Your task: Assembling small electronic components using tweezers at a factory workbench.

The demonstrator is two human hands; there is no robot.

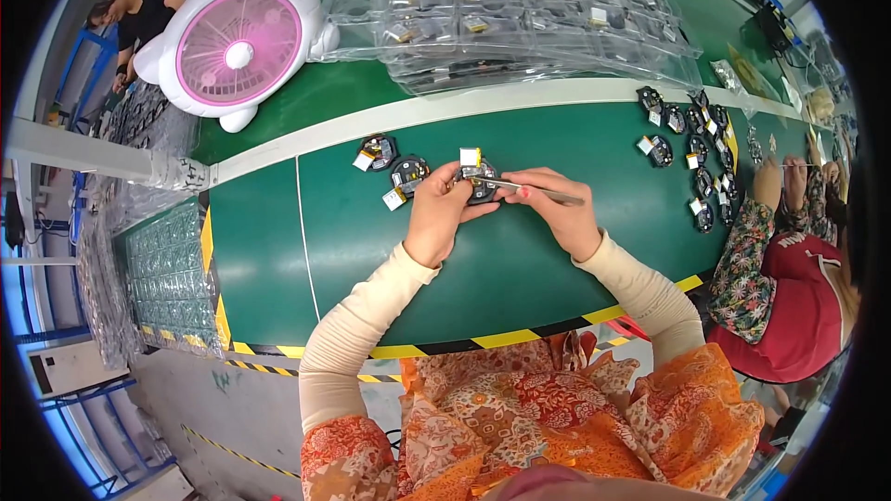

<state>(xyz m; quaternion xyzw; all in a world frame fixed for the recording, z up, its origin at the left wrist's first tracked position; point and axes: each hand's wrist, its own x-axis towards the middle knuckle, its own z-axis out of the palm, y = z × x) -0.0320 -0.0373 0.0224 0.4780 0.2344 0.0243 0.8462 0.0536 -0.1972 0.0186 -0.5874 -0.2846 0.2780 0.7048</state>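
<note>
My left hand (pixel 434 220) is closed on the edge of a round black electronic module (pixel 480 187), holding it over the green work surface. A small silver-white battery pouch (pixel 471 158) sticks out from the module's far side. In my right hand (pixel 563 213) is a pair of metal tweezers (pixel 549 193), pinched between the fingers. The tips of the tweezers reach onto the module, but what they touch there is too small to make out. Just left of my left hand lie two similar round modules (pixel 409 173) (pixel 378 152) with their pouches beside them.
More round modules (pixel 698 148) lie grouped at the right. Stacked clear plastic trays (pixel 520 9) stand behind a pale rail (pixel 427 111), next to a pink and white fan (pixel 239 46). A co-worker in red (pixel 798 306) sits close on the right; another person (pixel 148 9) is far left.
</note>
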